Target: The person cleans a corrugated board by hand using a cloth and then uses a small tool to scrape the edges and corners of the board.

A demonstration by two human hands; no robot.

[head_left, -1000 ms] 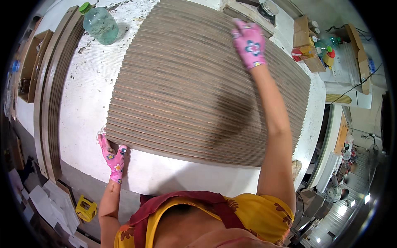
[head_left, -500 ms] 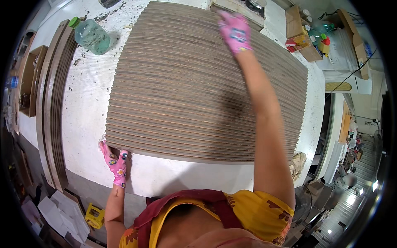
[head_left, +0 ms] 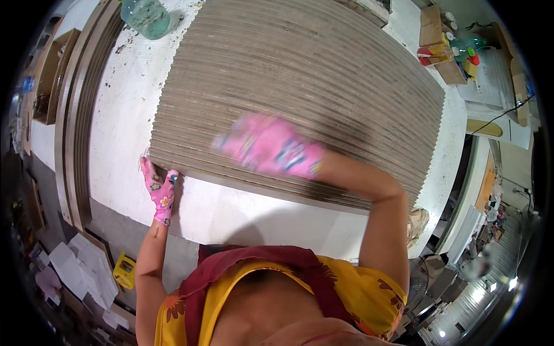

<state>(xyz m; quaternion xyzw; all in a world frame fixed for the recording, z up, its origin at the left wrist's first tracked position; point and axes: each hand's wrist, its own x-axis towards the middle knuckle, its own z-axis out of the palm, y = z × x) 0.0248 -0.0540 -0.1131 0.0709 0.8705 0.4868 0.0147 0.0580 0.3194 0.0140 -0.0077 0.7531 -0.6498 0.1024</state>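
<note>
Many narrow grey-brown wooden slats (head_left: 300,86) lie side by side and form one broad ribbed sheet across the white table. My left hand (head_left: 159,193), in a pink flowered glove, rests at the sheet's near left corner. Its thumb and fingers are spread apart against the edge. Over the near middle part of the slats is my right hand (head_left: 268,145), in a matching glove. Motion smears its fingers, so I cannot make out whether they hold anything or touch the wood.
Long brown boards (head_left: 81,115) are stacked along the table's left side, beside an open cardboard box (head_left: 55,75). A clear bottle (head_left: 145,20) stands at the far left. Boxes with bottles (head_left: 447,55) sit at the far right. Crumpled paper (head_left: 417,225) lies by the near right corner.
My right hand has swept from the far edge of the slats back toward me and to the left. My left hand stays at the corner. The whole view has shifted slightly.
</note>
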